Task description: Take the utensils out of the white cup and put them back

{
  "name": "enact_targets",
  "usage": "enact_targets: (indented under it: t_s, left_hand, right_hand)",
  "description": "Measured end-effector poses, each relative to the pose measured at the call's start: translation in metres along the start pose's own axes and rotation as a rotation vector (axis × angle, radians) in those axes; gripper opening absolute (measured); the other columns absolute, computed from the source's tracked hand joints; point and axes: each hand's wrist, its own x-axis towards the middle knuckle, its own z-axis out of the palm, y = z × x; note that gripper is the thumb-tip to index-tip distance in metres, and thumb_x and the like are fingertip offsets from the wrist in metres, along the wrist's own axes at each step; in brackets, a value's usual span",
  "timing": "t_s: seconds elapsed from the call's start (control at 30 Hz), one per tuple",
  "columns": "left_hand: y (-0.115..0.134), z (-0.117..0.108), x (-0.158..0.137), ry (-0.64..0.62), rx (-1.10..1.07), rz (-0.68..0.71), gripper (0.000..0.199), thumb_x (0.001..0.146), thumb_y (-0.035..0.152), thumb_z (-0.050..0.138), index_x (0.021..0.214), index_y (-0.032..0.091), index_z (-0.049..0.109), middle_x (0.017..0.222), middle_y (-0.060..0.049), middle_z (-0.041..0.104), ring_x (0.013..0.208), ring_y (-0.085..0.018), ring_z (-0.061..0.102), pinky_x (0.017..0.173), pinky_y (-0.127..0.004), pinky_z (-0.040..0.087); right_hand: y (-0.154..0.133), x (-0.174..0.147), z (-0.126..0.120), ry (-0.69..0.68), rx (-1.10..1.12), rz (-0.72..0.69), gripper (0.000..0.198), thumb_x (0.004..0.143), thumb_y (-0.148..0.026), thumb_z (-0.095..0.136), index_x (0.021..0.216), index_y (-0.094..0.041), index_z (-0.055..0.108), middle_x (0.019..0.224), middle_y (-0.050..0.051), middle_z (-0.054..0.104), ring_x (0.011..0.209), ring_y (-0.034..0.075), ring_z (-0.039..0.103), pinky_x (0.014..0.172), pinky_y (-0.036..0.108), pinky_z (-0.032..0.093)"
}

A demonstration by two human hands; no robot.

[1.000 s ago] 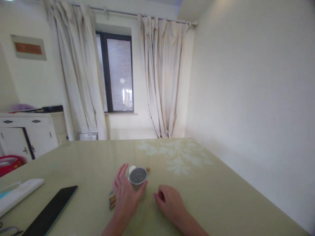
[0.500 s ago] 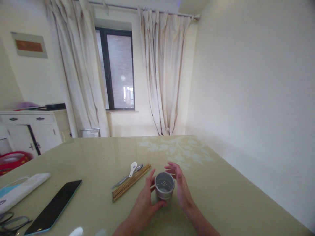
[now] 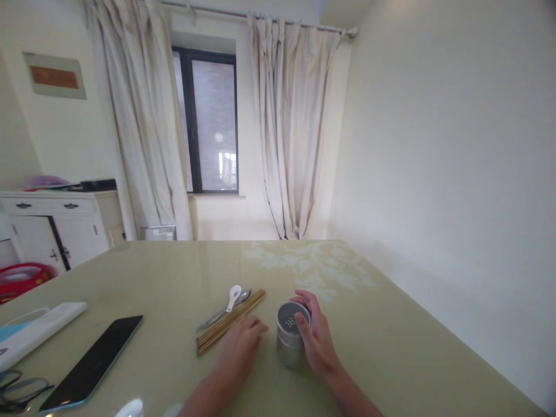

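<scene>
A grey cylindrical utensil holder [image 3: 290, 347] stands upright on the table, with a ring of small drain holes visible inside its bottom. My right hand [image 3: 319, 333] wraps round its right side, thumb over the rim. My left hand [image 3: 243, 341] is apart from the holder, palm down beside a bundle of wooden chopsticks [image 3: 230, 323], its fingers loosely bent and pointing right. Whether its fingertips touch the chopsticks is hard to see. Just behind the bundle lie a white spoon [image 3: 234, 296] and a metal spoon [image 3: 245, 296], the white one resting across the metal one.
On the left of the glossy table [image 3: 174, 278] lie a black tablet [image 3: 95, 359], a white case-like object [image 3: 52, 324] and a pair of glasses [image 3: 26, 391]. A white shiny object [image 3: 130, 408] shows at the front edge. A wall [image 3: 456, 202] borders the right side.
My left hand has let go of the utensil holder and moved left towards the chopsticks. My right hand has closed on the holder, its thumb now over the rim.
</scene>
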Motion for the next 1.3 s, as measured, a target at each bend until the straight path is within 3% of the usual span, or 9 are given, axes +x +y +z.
enact_targets:
  t_s: [0.17, 0.33, 0.7, 1.03, 1.17, 1.3]
  left_hand:
    - [-0.023, -0.021, 0.001, 0.11, 0.326, -0.296, 0.03, 0.1, 0.017, 0.048, 0.115, 0.024, 0.073, 0.121, -0.009, 0.074, 0.119, -0.028, 0.067, 0.102, -0.039, 0.049]
    - [-0.029, -0.025, -0.001, 0.079, 0.358, -0.395, 0.024, 0.103, 0.022, 0.048, 0.108, 0.023, 0.072, 0.116, -0.008, 0.074, 0.113, -0.025, 0.067, 0.098, -0.035, 0.048]
    - [-0.03, -0.022, 0.002, 0.057, 0.226, -0.398, 0.019, 0.1, 0.022, 0.052, 0.099, 0.027, 0.07, 0.11, -0.003, 0.076, 0.106, -0.023, 0.073, 0.086, -0.031, 0.05]
    - [-0.016, -0.006, 0.002, 0.041, 0.113, -0.206, 0.02, 0.098, 0.02, 0.052, 0.098, 0.024, 0.071, 0.107, -0.005, 0.075, 0.107, -0.024, 0.07, 0.092, -0.033, 0.05]
    - [-0.013, 0.0, 0.002, 0.037, 0.067, -0.208, 0.025, 0.098, 0.018, 0.05, 0.111, 0.022, 0.071, 0.112, -0.008, 0.074, 0.111, -0.024, 0.069, 0.099, -0.034, 0.049]
    - [-0.015, 0.004, 0.003, 0.017, 0.087, -0.203, 0.025, 0.099, 0.018, 0.047, 0.103, 0.021, 0.072, 0.113, -0.01, 0.073, 0.114, -0.026, 0.068, 0.1, -0.038, 0.05]
  right_hand:
    - [0.003, 0.001, 0.0, 0.041, -0.001, -0.024, 0.061, 0.102, -0.073, 0.046, 0.135, -0.023, 0.055, 0.11, 0.011, 0.074, 0.098, 0.027, 0.074, 0.084, 0.035, 0.059]
    - [0.008, 0.001, -0.001, 0.046, -0.067, 0.001, 0.059, 0.104, -0.073, 0.038, 0.124, -0.024, 0.062, 0.087, 0.004, 0.069, 0.079, 0.023, 0.069, 0.071, 0.032, 0.055]
    - [0.001, 0.001, 0.001, -0.019, -0.056, -0.001, 0.06, 0.103, -0.075, 0.037, 0.117, -0.025, 0.066, 0.083, 0.003, 0.068, 0.078, 0.023, 0.067, 0.07, 0.032, 0.051]
    - [-0.003, -0.001, 0.003, -0.116, 0.037, 0.026, 0.061, 0.103, -0.075, 0.036, 0.116, -0.025, 0.067, 0.087, 0.004, 0.069, 0.081, 0.024, 0.067, 0.071, 0.032, 0.051]
    - [0.0, -0.001, 0.003, -0.135, 0.032, 0.029, 0.061, 0.104, -0.075, 0.036, 0.116, -0.024, 0.068, 0.09, 0.005, 0.068, 0.085, 0.024, 0.065, 0.076, 0.033, 0.049]
    - [0.003, -0.001, 0.003, -0.151, 0.058, 0.036, 0.058, 0.105, -0.072, 0.037, 0.116, -0.025, 0.068, 0.092, 0.005, 0.069, 0.086, 0.025, 0.065, 0.077, 0.033, 0.048]
